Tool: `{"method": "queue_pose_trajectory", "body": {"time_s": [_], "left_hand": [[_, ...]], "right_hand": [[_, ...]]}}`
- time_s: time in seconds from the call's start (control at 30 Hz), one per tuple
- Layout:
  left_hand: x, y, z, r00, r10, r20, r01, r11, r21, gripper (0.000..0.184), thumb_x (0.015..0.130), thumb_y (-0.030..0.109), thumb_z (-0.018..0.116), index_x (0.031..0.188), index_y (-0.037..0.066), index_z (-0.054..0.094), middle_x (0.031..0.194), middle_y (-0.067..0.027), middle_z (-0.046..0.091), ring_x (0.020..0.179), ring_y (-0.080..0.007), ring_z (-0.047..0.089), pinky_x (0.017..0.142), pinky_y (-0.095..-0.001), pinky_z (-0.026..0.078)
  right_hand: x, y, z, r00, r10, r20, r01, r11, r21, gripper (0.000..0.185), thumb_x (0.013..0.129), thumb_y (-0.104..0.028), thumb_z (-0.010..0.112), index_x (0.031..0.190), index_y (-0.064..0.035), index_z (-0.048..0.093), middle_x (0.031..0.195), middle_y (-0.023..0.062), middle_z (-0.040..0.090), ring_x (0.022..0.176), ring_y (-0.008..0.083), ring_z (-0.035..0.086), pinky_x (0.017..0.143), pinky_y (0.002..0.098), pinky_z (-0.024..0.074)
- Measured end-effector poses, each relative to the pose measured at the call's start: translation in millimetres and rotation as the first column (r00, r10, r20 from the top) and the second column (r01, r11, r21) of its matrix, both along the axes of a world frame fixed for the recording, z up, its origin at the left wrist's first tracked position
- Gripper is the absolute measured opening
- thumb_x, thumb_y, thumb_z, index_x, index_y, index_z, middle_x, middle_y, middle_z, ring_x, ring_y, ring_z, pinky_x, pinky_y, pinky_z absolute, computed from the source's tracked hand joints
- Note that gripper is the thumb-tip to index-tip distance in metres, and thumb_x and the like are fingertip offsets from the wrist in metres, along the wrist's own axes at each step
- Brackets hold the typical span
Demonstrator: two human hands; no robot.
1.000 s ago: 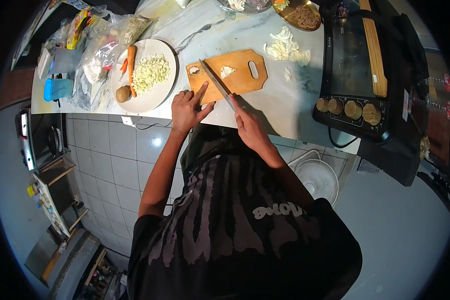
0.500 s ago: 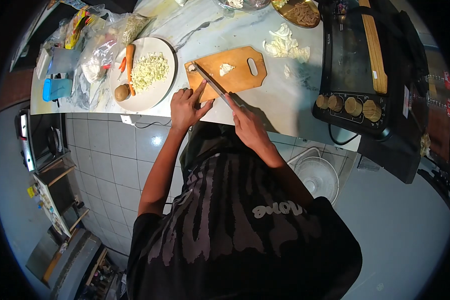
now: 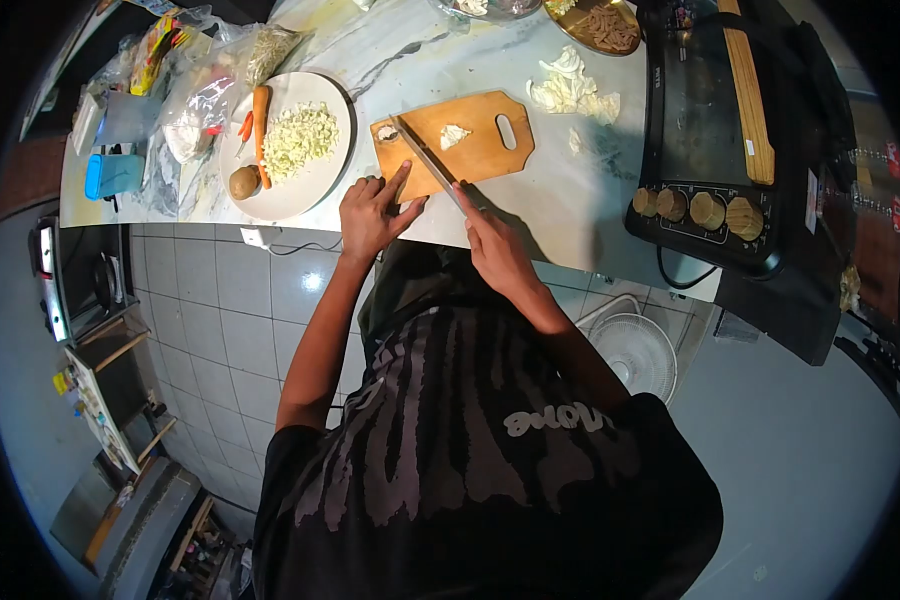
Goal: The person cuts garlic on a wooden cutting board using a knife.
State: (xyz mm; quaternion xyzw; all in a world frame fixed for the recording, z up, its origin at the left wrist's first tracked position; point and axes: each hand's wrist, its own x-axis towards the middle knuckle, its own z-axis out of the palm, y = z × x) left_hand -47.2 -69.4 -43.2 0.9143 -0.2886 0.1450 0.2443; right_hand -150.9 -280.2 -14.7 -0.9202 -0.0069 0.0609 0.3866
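Knife [image 3: 425, 154] lies slantwise over the left part of the wooden cutting board [image 3: 480, 165], its tip towards the board's far left corner, beside a small pale piece [image 3: 386, 132]. On the near side of the board, the right hand [image 3: 497, 248] is closed round the handle — its fingers hide most of it — while the left hand [image 3: 368, 218] grips nothing visible, thumb and forefinger spread, forefinger reaching onto the board's near left part. Below and right of the board, past the counter edge, sits a white fan [image 3: 634, 356]. Pale scraps [image 3: 454, 135] lie on the board, right of the blade. Left of the board is a white plate [image 3: 285, 207] with a potato [image 3: 243, 182], a carrot [image 3: 260, 125], red chillies [image 3: 245, 132] and chopped pale-green bits [image 3: 300, 142]; plastic bags [image 3: 195, 105] crowd its far left side. Well right of the board, a black grill [image 3: 692, 130] takes up the counter's end, a wooden plank [image 3: 749, 112] lying across it. Beyond the board, to the right, are loose pale leaves [image 3: 568, 88] and — farther still — a round tray [image 3: 573, 38] of brown strips [image 3: 610, 28].
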Motion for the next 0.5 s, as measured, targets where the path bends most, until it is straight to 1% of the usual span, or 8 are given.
{"method": "queue_pose_trajectory", "body": {"time_s": [0.07,0.1,0.17,0.2,0.27,0.4,0.47,0.5], "left_hand": [[1,-1,3,1.0,0.002,-0.021,-0.002,1.0,-0.013,0.062,0.075,0.035,0.087,0.131,0.014,0.071,0.062,-0.0027,0.046,0.06,-0.0195,0.047,0.056,-0.0342,0.042],[1,-1,3,1.0,0.002,-0.021,-0.002,1.0,-0.014,0.062,0.075,0.035,0.087,0.131,0.014,0.071,0.062,-0.0027,0.046,0.06,-0.0195,0.047,0.056,-0.0342,0.042],[1,-1,2,1.0,0.009,-0.017,-0.01,1.0,-0.022,0.061,0.075,0.034,0.086,0.131,0.013,0.071,0.061,-0.0027,0.047,0.06,-0.0195,0.047,0.056,-0.0343,0.043],[0,-2,2,1.0,0.01,-0.019,-0.01,1.0,-0.023,0.061,0.075,0.034,0.086,0.131,0.013,0.071,0.061,-0.0027,0.047,0.06,-0.0195,0.047,0.056,-0.0343,0.043],[0,-1,2,1.0,0.012,-0.011,-0.012,1.0,-0.016,0.062,0.074,0.034,0.087,0.131,0.013,0.071,0.062,-0.0026,0.048,0.06,-0.0194,0.047,0.056,-0.0341,0.043],[1,-1,0,1.0,0.014,-0.016,-0.014,1.0,-0.025,0.063,0.074,0.035,0.087,0.131,0.013,0.071,0.062,-0.0026,0.049,0.06,-0.0193,0.048,0.057,-0.0336,0.043],[1,-1,0,1.0,0.018,-0.014,-0.018,1.0,-0.016,0.062,0.074,0.035,0.087,0.131,0.013,0.071,0.062,-0.0025,0.05,0.06,-0.0192,0.048,0.057,-0.0334,0.043],[1,-1,0,1.0,0.018,-0.015,-0.018,1.0,-0.016,0.062,0.074,0.035,0.087,0.131,0.013,0.071,0.062,-0.0025,0.05,0.06,-0.0192,0.048,0.057,-0.0334,0.043]], "right_hand": [[1,2,-5,0.998,-0.035,0.052,0.023,0.978,0.209,0.064,0.101,-0.007,0.048,0.16,-0.0232,0.03,0.105,0.0282,0.064,0.093,0.05,0.064,0.082,0.0534,0.0512],[2,4,-2,0.998,-0.035,0.053,0.024,0.978,0.208,0.064,0.101,-0.007,0.048,0.16,-0.0232,0.03,0.105,0.0282,0.064,0.093,0.05,0.064,0.082,0.0534,0.0512],[2,5,5,0.996,-0.043,-0.072,0.064,0.946,0.319,0.058,0.103,-0.009,0.046,0.159,-0.0212,0.033,0.114,0.028,0.065,0.106,0.049,0.062,0.09,0.0509,0.0497],[3,4,11,0.996,-0.042,-0.073,0.063,0.946,0.317,0.058,0.103,-0.009,0.046,0.159,-0.0212,0.033,0.114,0.028,0.065,0.106,0.049,0.062,0.09,0.0509,0.0497],[6,4,22,0.978,-0.017,-0.208,0.078,0.956,0.284,0.057,0.104,-0.01,0.046,0.159,-0.0208,0.034,0.123,0.029,0.063,0.113,0.0495,0.059,0.092,0.0509,0.0488],[6,5,18,0.973,-0.023,-0.23,0.091,0.952,0.291,0.057,0.104,-0.01,0.046,0.159,-0.0213,0.033,0.121,0.0299,0.063,0.112,0.0499,0.059,0.092,0.0515,0.0488],[5,6,16,0.976,-0.023,-0.217,0.089,0.95,0.301,0.058,0.104,-0.01,0.047,0.159,-0.0211,0.033,0.115,0.028,0.065,0.106,0.0491,0.062,0.089,0.0516,0.0497],[4,6,15,0.976,-0.023,-0.218,0.089,0.95,0.301,0.058,0.104,-0.01,0.047,0.159,-0.0211,0.033,0.115,0.028,0.065,0.106,0.0491,0.062,0.089,0.0516,0.0497]]}}
